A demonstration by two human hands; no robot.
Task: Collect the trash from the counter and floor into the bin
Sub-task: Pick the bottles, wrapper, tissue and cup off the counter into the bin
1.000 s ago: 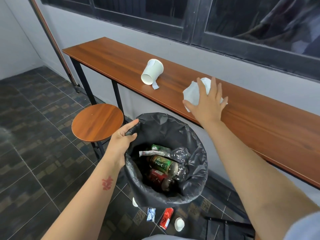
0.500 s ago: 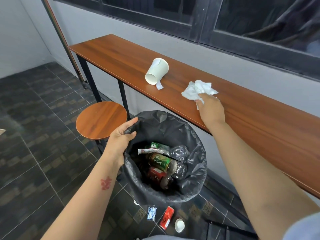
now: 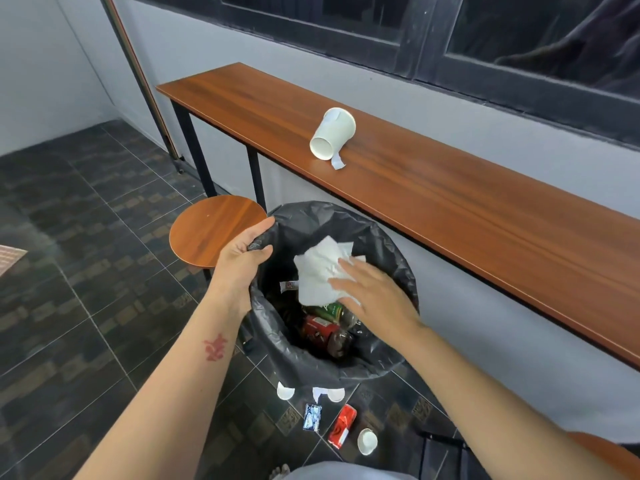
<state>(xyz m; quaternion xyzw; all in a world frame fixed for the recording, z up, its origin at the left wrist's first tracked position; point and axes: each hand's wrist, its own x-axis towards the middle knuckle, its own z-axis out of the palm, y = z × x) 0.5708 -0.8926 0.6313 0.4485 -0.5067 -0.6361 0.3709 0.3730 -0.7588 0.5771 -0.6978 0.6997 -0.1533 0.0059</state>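
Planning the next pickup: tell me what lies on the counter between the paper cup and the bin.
Bare wood, apart from a paper scrap beside the paper cup; the bin stands below the counter. Head view.

The bin (image 3: 332, 362) stands on the floor (image 3: 69, 323) before the desk (image 3: 450, 216), a stool (image 3: 211, 230) to its left. A cup (image 3: 333, 133) lies on the desk. A can (image 3: 342, 426) lies before the bin.

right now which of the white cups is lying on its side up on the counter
The large paper cup, tipped over with its open mouth facing the camera. The other white cups, such as the small one by the red can, sit on the floor.
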